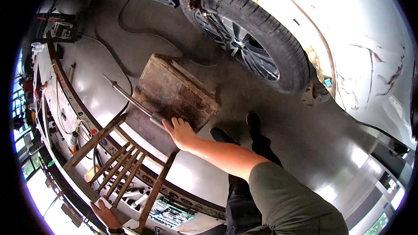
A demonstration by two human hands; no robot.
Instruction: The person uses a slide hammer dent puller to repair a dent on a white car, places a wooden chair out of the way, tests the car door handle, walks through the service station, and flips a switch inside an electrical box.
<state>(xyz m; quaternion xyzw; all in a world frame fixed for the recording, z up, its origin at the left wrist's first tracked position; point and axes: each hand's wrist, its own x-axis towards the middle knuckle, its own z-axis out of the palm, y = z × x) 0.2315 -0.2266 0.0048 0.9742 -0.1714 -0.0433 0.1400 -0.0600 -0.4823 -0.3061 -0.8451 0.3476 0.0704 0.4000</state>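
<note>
Because the rod tool [136,103] lies slantwise over the seat of the wooden chair [159,182], the seat probably doubles as a raised rest; can't confirm rod-to-wood contact along its length. Tapered end pokes out past the chair's left edge, thick cylindrical end points back toward the chair's right side, where the right hand [180,134] is. Makes sense: the fat section looks like the grip, so that end faces the person.

Right hand state: fingers spread and fairly straight, at the thick end. Touching it, I'd say; can't tell whether it's clasped or just laid on, palm is hidden.

Left hand [106,215] is at the top of the chair's slatted back, against a pale patch. Could be steadying the chair; fingers too small to tell grip from rest.

Chair seat is a worn, stained brown slab. Can't tell if the thick part is a separate box set on top.

Shoes [253,124] are to the right of the chair, so the right arm reaches leftward across to the seat. Wheel [244,45] and white car [348,21] sit beyond the chair, farther right, well apart from it. Socket set [170,213] lies just beside the chair's back, handy side.
</note>
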